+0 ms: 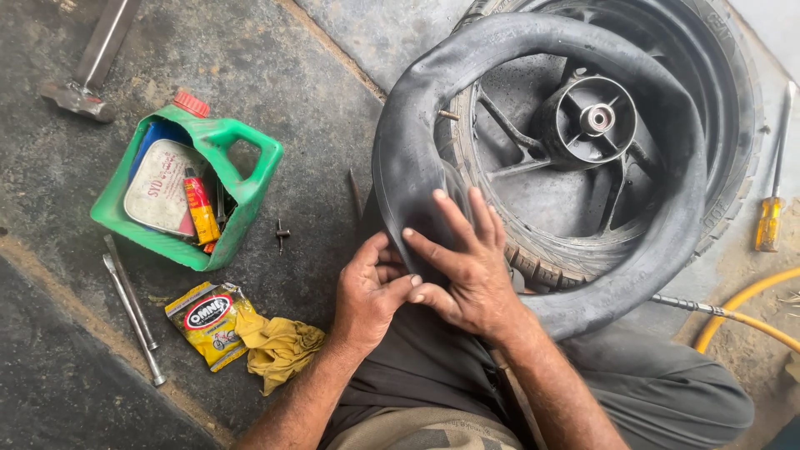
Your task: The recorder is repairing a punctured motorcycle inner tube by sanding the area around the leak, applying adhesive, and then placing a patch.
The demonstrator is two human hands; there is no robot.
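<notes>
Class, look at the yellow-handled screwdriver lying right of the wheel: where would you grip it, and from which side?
Grip the screwdriver by its yellow handle, the thick near end, coming from the right. The thin shaft points away and lies close along the tyre, leaving little room on the left.

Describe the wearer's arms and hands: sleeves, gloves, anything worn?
Both arms are bare from the bottom edge of the frame to the fingertips: no sleeves show. The left hand and the right hand wear no gloves; no rings, watch or bands are visible. Dark grime marks the fingers and knuckles of both.
</notes>
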